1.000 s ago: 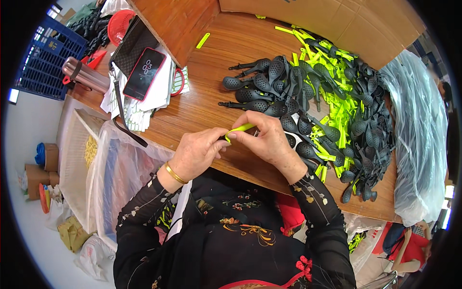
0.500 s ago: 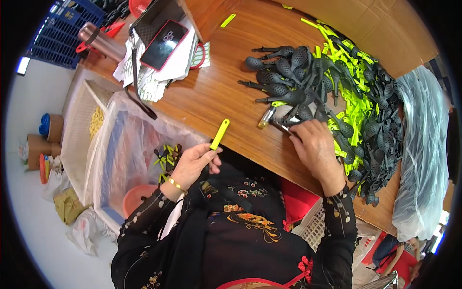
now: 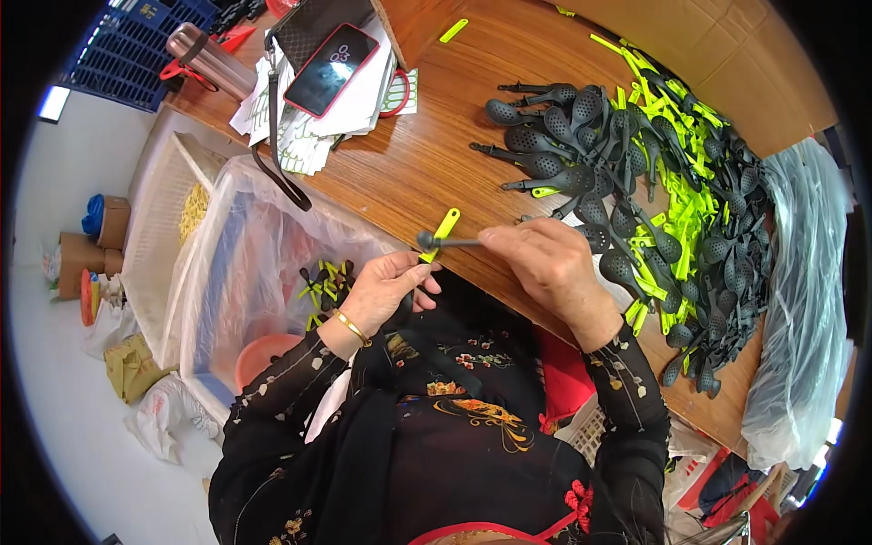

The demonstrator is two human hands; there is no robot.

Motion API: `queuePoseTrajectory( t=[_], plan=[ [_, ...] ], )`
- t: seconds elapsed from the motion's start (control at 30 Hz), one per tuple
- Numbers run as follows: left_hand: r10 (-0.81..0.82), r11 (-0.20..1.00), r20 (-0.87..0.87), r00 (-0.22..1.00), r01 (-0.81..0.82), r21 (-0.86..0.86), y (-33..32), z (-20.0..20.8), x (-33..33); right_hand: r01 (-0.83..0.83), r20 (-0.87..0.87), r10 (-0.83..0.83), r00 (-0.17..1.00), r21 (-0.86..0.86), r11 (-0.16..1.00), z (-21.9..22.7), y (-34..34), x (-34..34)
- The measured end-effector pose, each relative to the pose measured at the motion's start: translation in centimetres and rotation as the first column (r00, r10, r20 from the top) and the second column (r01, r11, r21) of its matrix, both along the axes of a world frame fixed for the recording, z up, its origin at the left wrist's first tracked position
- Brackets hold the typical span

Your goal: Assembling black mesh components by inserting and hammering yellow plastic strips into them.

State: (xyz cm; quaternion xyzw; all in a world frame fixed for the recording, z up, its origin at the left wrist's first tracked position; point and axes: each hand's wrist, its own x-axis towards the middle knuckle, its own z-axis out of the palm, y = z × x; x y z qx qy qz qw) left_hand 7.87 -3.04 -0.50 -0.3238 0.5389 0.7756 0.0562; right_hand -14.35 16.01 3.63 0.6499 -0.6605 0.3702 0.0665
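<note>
My left hand [image 3: 386, 289], at the table's near edge, pinches a bright yellow-green handle [image 3: 449, 221] that has a hole at its upper end. Something dark shows below those fingers, but its shape is mostly hidden. My right hand [image 3: 552, 271] grips a small hammer [image 3: 459, 242] by its thin shaft. The hammer's dark round head lies over the handle just above my left fingertips; I cannot tell whether they touch. Beyond my right hand are heaped black perforated spoons [image 3: 547, 165], with loose yellow-green handles [image 3: 686, 211] among them.
A phone [image 3: 331, 71] lies on papers at the far left, near a metal flask [image 3: 211, 60]. A plastic-lined bin [image 3: 272, 211] below the table's left edge holds several black and yellow-green pieces. Cardboard [image 3: 718, 64] and clear plastic bags [image 3: 799, 291] border the right side.
My right hand has lifted the hammer from beside the spoon heap and brought it left over the handle. My left hand still holds the handle. The whole view has shifted slightly.
</note>
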Motion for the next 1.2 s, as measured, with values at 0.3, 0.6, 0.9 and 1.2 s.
queuePoseTrajectory(
  t=[0.3, 0.6, 0.9, 1.2],
  plan=[
    [-0.069, 0.995, 0.005, 0.998, 0.069, -0.074, -0.6, 1.3, -0.5, 0.167, 0.043, -0.177, 0.983, 0.184, 0.969, -0.3, 1.4, -0.7],
    [-0.1, 0.176, -0.032, 0.994, -0.015, -0.984, -9.6, 4.9, -6.4, 0.299, -0.026, -0.303, 0.953, 0.258, 0.919, 0.9, 4.0, -3.0],
    [-0.395, 0.032, -0.212, 0.894, -0.218, -0.975, -1.1, 4.4, -11.2, 0.46, -0.165, -0.44, 0.883, 0.111, 0.881, 0.3, 2.8, -8.3],
    [-0.301, 0.512, -0.413, 0.86, -0.219, -0.83, 5.2, 3.6, -13.8, 0.518, -0.259, -0.474, 0.842, 0.142, 0.843, -1.3, 3.7, -9.9]
  ],
)
